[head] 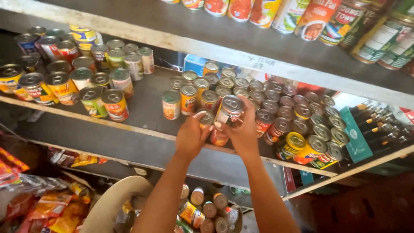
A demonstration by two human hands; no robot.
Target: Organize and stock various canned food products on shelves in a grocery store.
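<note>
My right hand [244, 129] grips a small tin can with a pull-tab lid [230, 108], tilted, just above the front of the grey middle shelf [146, 110]. My left hand [190, 134] is closed around another small can [206, 118] right beside it. A third can [219, 138] shows below, between the two hands; which hand holds it is unclear. Both hands hover in front of a cluster of upright cans [202, 92] on the shelf.
Many more cans crowd the shelf on the left [69, 82] and right [302, 125]. A teal case of dark bottles [371, 125] stands far right. Larger cans line the top shelf [336, 21]. Below lie loose cans [207, 211], snack packets [47, 207] and a beige chair back [112, 203].
</note>
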